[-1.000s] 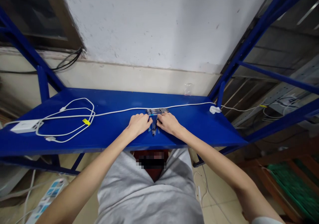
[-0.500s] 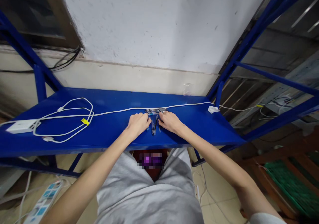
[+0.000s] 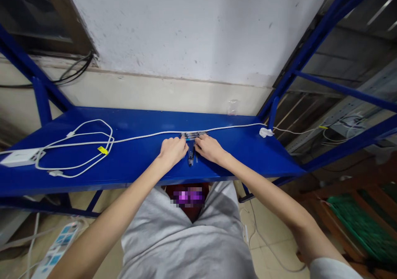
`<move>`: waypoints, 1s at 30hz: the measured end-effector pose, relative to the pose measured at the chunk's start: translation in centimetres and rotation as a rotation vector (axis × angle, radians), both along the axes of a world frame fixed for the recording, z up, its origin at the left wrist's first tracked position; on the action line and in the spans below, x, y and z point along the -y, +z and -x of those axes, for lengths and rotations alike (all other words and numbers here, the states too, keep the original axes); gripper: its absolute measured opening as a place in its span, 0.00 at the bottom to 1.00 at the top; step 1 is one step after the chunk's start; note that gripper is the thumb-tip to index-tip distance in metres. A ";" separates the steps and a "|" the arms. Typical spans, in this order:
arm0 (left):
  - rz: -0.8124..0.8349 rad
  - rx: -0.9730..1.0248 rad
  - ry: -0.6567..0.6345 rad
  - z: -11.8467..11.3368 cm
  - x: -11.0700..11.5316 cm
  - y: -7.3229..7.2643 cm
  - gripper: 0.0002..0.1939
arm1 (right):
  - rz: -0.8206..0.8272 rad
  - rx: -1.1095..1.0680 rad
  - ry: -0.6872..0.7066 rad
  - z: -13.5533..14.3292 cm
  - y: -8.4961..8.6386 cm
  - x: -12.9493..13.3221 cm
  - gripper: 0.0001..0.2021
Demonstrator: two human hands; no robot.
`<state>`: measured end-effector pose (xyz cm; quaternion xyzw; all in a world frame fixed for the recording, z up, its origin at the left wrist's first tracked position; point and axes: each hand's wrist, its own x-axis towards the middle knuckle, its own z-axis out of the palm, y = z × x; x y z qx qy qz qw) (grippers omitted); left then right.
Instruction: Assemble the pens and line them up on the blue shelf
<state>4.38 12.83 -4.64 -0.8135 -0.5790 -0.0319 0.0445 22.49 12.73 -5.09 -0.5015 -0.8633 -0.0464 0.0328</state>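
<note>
Several slim pens (image 3: 194, 134), dark and clear, lie side by side across the blue shelf in front of me. My left hand (image 3: 174, 150) is closed, with its thumb and fingers curled at the left end of the row. My right hand (image 3: 209, 147) is closed in the same way at the right end. The fingers hide both ends of the nearest pen. Just nearer to me, between the hands, a few loose pens or pen parts (image 3: 190, 159) lie pointing toward me; their exact kind is too small to tell.
A white cable (image 3: 139, 138) runs along the blue shelf (image 3: 133, 163) behind the pens. At left are its loops and a white adapter (image 3: 20, 158). A crumpled white tissue (image 3: 266, 132) lies at right; a small clear bag (image 3: 233, 107) is by the wall.
Both hands have closed in on the row of pens, the right fingers shifting slightly toward the row's middle. The view has tilted and shifted a little.
</note>
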 end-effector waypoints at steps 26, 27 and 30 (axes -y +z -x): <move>-0.265 0.357 0.191 5.1 -12.0 0.6 0.27 | 0.698 -0.567 -0.345 -3.5 -24.9 10.3 0.11; -0.275 0.388 0.205 5.3 -12.2 0.0 0.26 | 0.686 -0.598 -0.347 -3.7 -25.2 10.3 0.12; -0.264 0.487 0.196 5.5 -12.1 -1.2 0.25 | 0.626 -0.703 -0.337 -4.1 -25.9 10.4 0.14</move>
